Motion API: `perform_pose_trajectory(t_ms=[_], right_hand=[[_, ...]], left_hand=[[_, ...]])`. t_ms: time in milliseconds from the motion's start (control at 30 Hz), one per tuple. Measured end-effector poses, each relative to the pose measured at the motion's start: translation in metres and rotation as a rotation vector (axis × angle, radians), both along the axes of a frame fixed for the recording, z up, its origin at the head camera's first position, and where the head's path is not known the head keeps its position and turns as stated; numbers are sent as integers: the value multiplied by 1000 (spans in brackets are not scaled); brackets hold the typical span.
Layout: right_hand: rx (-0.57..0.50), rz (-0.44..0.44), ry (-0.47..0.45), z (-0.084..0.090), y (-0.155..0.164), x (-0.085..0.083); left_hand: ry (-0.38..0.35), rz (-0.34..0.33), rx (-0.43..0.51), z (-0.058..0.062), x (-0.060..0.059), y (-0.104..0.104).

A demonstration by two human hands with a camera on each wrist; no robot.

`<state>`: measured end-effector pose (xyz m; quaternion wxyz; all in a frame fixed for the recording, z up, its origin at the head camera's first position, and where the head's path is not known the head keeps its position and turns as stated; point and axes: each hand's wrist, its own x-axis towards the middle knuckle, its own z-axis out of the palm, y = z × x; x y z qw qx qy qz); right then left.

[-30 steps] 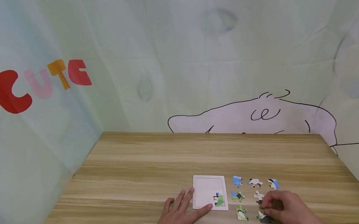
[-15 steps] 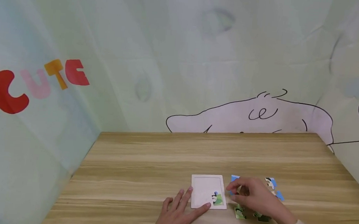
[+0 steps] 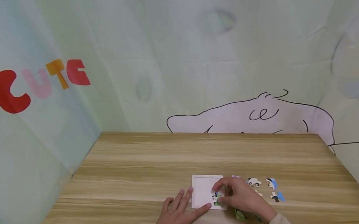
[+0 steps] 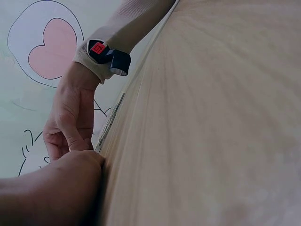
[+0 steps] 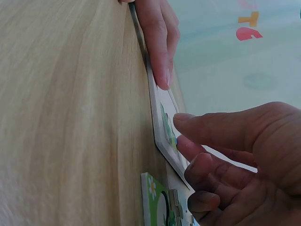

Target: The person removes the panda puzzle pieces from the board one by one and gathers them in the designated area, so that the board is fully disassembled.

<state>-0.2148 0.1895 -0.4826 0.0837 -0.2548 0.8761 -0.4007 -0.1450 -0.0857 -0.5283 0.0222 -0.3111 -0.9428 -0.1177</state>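
My left hand [image 3: 176, 215] lies with fingers spread on the table, its fingertips at the left and lower edges of a white square puzzle board [image 3: 201, 186]. One green puzzle piece [image 3: 215, 199] with a panda print lies in the board's lower right. Over it is my right hand [image 3: 243, 198], thumb and forefinger apart at the piece's sides. In the right wrist view the forefinger tip is close to the green piece [image 5: 166, 123]; whether it is pinched I cannot tell. The right hand hides part of the board's right side and some loose pieces.
Several loose puzzle pieces [image 3: 254, 182] lie in rows right of the board, including one with a blue edge [image 3: 277, 196]. A green piece with a flower [image 5: 152, 188] lies near my right fingers. Behind the wooden table [image 3: 150, 155] hangs a printed cloth [image 3: 151, 71].
My right hand has moved left, from the loose pieces on the right over to the board. A blue-edged piece it covered is now visible. My left hand has stayed in place.
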Motion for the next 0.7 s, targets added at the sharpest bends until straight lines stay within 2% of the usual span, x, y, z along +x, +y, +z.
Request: perform_pose_trajectory(t_ms=[300,500,700], right_hand=[[16,-9,5,-1,-1,3],[17,-6,20,-4,0,2],[39,-39,6,-3,0,4]], left_hand=[[8,2,-3,0,0,-1],[-29,4,-2,2,0,0],[-58,8,-3,4,0,0]])
